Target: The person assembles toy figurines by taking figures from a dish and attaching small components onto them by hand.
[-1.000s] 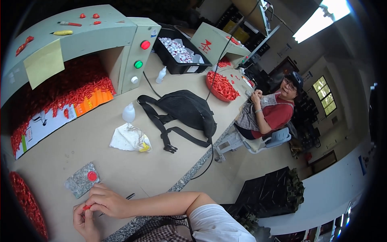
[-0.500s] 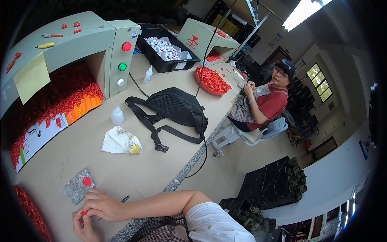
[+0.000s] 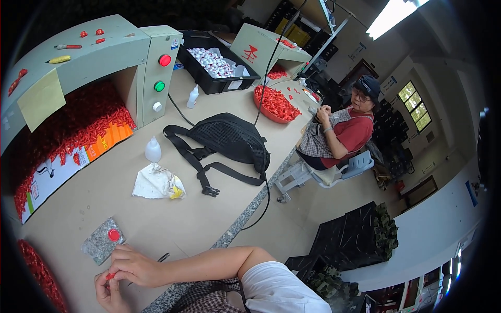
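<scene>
Near the lower left edge of the table, my right hand (image 3: 134, 267) and my left hand (image 3: 108, 297) meet, fingertips pinched together. Between them is a small red piece (image 3: 110, 276), largely covered by the fingers, so its exact kind cannot be made out. Just beyond the right hand lies a speckled grey stone slab (image 3: 99, 245) with a round red cap-like disc (image 3: 114, 235) on it. A thin dark pointed tool, perhaps tweezers (image 3: 164, 257), lies on the table, partly hidden under my right wrist.
Red pieces fill a bowl (image 3: 39, 276) at the left and a machine opening (image 3: 62, 125). A white cloth (image 3: 156, 182), squeeze bottle (image 3: 153, 149) and black waist bag (image 3: 224, 138) lie farther off. A co-worker (image 3: 347, 128) sits at right beyond a red bowl (image 3: 276, 104).
My hands hold nearly the same place, still pinching the red piece. The co-worker's head has tipped down toward their own hands.
</scene>
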A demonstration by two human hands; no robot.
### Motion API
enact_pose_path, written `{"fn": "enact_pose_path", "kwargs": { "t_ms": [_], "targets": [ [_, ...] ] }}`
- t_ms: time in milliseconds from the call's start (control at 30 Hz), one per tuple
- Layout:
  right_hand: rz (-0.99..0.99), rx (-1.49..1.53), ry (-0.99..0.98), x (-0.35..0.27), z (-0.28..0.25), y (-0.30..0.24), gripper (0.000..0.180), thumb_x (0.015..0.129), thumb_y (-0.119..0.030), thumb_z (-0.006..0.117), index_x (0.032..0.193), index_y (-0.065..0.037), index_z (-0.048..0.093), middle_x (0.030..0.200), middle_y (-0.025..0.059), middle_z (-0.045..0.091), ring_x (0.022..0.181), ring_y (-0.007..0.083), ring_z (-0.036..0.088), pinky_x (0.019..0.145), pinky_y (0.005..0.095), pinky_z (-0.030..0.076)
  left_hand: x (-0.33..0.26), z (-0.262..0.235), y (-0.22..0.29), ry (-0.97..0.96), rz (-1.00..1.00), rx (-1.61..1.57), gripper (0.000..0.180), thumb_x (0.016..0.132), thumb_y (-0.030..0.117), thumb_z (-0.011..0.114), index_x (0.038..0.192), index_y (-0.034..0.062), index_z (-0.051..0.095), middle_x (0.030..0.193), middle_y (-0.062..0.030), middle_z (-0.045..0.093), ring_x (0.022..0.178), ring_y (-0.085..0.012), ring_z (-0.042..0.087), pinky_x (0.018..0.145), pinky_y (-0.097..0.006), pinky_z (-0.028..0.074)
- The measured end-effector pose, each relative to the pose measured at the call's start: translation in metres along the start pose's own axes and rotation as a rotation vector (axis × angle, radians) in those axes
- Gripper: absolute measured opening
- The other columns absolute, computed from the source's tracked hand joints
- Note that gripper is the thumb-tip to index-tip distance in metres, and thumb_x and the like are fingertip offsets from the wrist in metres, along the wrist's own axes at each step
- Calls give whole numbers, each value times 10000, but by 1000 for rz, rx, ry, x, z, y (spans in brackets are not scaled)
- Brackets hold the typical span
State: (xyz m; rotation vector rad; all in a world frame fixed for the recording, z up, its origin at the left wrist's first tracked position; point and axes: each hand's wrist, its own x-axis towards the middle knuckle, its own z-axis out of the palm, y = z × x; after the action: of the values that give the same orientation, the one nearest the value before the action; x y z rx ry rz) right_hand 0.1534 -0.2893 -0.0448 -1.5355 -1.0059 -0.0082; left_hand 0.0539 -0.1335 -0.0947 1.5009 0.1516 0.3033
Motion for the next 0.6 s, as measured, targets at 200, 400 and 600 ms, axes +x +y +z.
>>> {"fn": "enact_pose_path", "kwargs": {
  "t_ms": [200,400,600],
  "targets": [
    [-5,-4,12,0,1,-1,104,795,-130,594,821,-33,566,781,55,451,788,229,430,772,340,353,-1,0,2,45,-34,50,168,893,102,527,1022,-5,543,947,-33,522,864,-95,488,807,-238,385],
    [10,10,-2,1,-1,-2,106,779,-118,597,797,-29,542,785,72,450,801,251,434,770,354,353,0,-1,1,31,-48,27,164,897,93,521,1021,-12,539,945,-32,526,859,-92,494,796,-229,389],
    [28,23,-9,1,0,-2,123,765,-117,602,779,-29,518,792,88,451,817,273,439,767,366,354,0,1,5,19,-47,12,160,895,95,527,1017,-8,540,920,-25,533,842,-88,497,787,-225,391]
  ]
}}
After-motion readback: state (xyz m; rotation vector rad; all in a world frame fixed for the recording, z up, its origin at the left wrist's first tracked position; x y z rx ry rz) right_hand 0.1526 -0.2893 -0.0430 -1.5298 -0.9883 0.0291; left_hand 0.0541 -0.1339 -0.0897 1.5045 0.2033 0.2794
